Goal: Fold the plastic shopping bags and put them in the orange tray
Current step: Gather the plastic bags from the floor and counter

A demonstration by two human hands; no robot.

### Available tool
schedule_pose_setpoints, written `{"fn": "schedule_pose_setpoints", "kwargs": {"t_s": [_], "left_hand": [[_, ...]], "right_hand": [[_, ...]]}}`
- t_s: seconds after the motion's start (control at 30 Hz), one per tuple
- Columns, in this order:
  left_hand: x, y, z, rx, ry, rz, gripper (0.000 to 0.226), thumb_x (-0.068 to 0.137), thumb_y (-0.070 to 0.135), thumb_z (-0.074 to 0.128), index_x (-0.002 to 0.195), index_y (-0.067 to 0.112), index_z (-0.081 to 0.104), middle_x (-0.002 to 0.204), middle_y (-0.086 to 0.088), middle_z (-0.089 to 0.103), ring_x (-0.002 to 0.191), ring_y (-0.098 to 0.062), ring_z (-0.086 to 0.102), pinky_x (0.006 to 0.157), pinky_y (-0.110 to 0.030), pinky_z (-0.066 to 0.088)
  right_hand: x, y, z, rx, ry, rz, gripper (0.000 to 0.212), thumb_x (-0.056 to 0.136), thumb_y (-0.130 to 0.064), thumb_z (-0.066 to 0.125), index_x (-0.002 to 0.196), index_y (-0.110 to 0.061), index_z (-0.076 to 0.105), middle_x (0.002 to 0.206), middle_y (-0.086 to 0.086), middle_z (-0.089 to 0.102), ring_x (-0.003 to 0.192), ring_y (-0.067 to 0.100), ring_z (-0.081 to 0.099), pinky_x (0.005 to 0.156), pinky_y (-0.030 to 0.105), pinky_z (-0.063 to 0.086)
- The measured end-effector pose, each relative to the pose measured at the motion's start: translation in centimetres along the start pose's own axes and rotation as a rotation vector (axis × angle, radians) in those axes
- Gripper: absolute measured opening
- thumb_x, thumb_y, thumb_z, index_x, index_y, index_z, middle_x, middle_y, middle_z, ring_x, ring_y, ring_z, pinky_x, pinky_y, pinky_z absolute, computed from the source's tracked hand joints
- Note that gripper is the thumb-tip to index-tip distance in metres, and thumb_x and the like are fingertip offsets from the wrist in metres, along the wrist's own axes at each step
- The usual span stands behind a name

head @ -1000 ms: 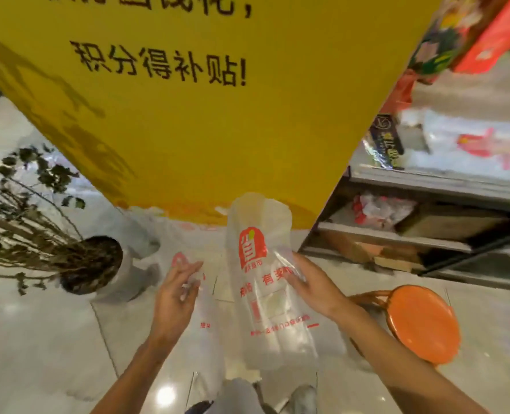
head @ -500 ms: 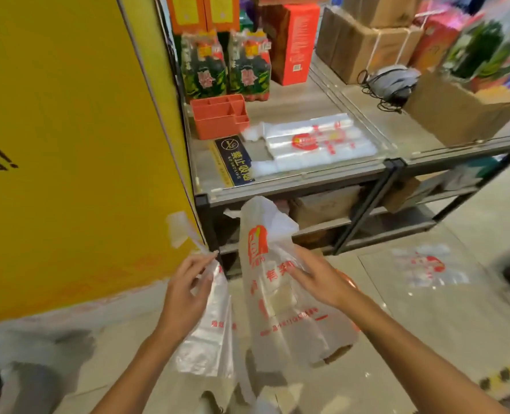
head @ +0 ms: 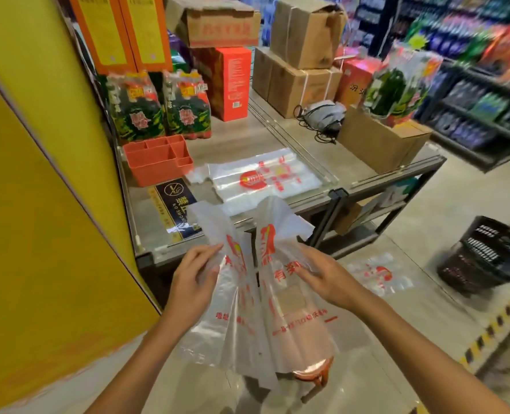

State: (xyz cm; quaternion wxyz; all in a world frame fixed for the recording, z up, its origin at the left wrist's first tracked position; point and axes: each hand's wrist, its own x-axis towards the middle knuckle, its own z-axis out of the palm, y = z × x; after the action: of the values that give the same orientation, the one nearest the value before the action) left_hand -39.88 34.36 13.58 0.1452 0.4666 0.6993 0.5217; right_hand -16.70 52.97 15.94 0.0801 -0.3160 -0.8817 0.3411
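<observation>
Your left hand (head: 192,279) and right hand (head: 322,277) each pinch a bag (head: 265,309), which hides the stool (head: 316,375) below. Tray (head: 158,159) sits behind on the counter (head: 241,138); another bag (head: 262,177), perhaps several, lies beside it.

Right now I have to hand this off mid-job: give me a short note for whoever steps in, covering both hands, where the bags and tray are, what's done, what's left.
Left hand: pinches one clear printed bag near its top.
Right hand: holds a second bag the same way; both bags hang unfolded in front of the counter.
Orange tray: on the counter at its back left; no bags visible in it.
Flat bags lie on the counter right of the tray; one more bag lies on the floor.
Done: nothing in the tray yet.
Left: fold the two held bags, then the others, and put all of them in the tray.
</observation>
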Motion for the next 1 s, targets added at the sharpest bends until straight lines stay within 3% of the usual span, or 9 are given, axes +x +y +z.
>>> {"fn": "schedule_pose_setpoints", "kwargs": {"t_s": [0.13,0.23,0.3,0.43,0.6,0.77,0.83,0.93,1.0], "left_hand": [[2.7,0.4,-0.7,-0.034,0.023,-0.010,0.036,0.099,0.015,0.060,0.135,0.023,0.062,0.122,0.010,0.055,0.118,-0.005,0.055,0.098,-0.024,0.048],[4.6,0.8,-1.2,-0.047,0.068,-0.043,0.038,0.100,0.017,0.059,0.137,0.024,0.060,0.123,0.017,0.052,0.121,-0.003,0.053,0.100,-0.027,0.049],[5.4,1.1,-1.3,-0.044,0.121,-0.070,0.039,0.100,0.015,0.058,0.138,0.023,0.059,0.125,0.017,0.052,0.123,-0.002,0.051,0.104,-0.028,0.047],[7.0,1.6,-0.8,-0.017,0.226,-0.107,0.040,0.099,0.012,0.060,0.137,0.025,0.060,0.124,0.019,0.054,0.123,0.000,0.051,0.103,-0.024,0.046],[7.9,2.5,1.8,0.108,0.356,-0.130,0.039,0.099,0.013,0.061,0.137,0.023,0.061,0.123,0.017,0.053,0.122,-0.005,0.053,0.099,-0.021,0.047],[8.9,5.5,7.1,0.259,0.458,-0.182,0.039,0.099,0.015,0.060,0.137,0.025,0.060,0.120,0.026,0.050,0.115,-0.002,0.052,0.094,-0.018,0.046],[9.3,7.2,9.2,0.300,0.488,-0.203,0.039,0.099,0.015,0.059,0.136,0.027,0.059,0.117,0.026,0.049,0.110,-0.002,0.053,0.089,-0.017,0.045],[9.3,8.6,11.0,0.378,0.512,-0.224,0.041,0.099,0.012,0.059,0.135,0.030,0.057,0.117,0.028,0.047,0.113,0.000,0.050,0.090,-0.014,0.041],[9.1,9.5,11.9,0.384,0.553,-0.247,0.041,0.099,0.010,0.059,0.133,0.032,0.056,0.118,0.028,0.047,0.113,0.004,0.050,0.090,-0.009,0.041]], "right_hand": [[2.7,-0.6,-2.3,-0.018,-0.003,-0.055,0.048,0.103,-0.034,0.054,0.148,-0.040,0.040,0.144,-0.017,0.051,0.128,0.000,0.049,0.110,0.034,0.044],[5.2,-1.0,-4.0,-0.046,-0.025,-0.113,0.046,0.104,-0.034,0.053,0.144,-0.047,0.034,0.143,-0.025,0.041,0.127,-0.013,0.038,0.109,0.021,0.036],[7.0,-0.9,-5.1,-0.032,-0.052,-0.166,0.049,0.104,-0.039,0.052,0.149,-0.046,0.034,0.149,-0.028,0.037,0.131,-0.017,0.034,0.111,0.021,0.034],[10.9,0.7,-7.2,0.026,-0.137,-0.265,0.052,0.104,-0.038,0.053,0.153,-0.042,0.033,0.154,-0.022,0.040,0.140,-0.004,0.038,0.111,0.026,0.038],[16.4,3.5,-9.6,0.038,-0.240,-0.407,0.053,0.103,-0.036,0.054,0.151,-0.047,0.034,0.155,-0.023,0.037,0.134,-0.018,0.032,0.106,0.009,0.034],[21.5,7.7,-12.8,0.045,-0.359,-0.567,0.051,0.104,-0.041,0.051,0.151,-0.047,0.033,0.157,-0.017,0.037,0.138,0.008,0.045,0.108,0.036,0.048],[22.7,8.7,-14.5,0.051,-0.391,-0.624,0.052,0.104,-0.039,0.052,0.153,-0.044,0.033,0.159,-0.015,0.036,0.138,0.009,0.044,0.106,0.032,0.048],[24.4,8.6,-16.5,-0.023,-0.478,-0.724,0.054,0.104,-0.033,0.053,0.154,-0.039,0.033,0.161,-0.011,0.034,0.118,0.004,0.050,0.088,0.012,0.043],[25.6,7.9,-17.6,-0.064,-0.520,-0.754,0.055,0.104,-0.030,0.055,0.154,-0.036,0.033,0.161,-0.009,0.033,0.121,0.006,0.048,0.091,0.016,0.041]]}}
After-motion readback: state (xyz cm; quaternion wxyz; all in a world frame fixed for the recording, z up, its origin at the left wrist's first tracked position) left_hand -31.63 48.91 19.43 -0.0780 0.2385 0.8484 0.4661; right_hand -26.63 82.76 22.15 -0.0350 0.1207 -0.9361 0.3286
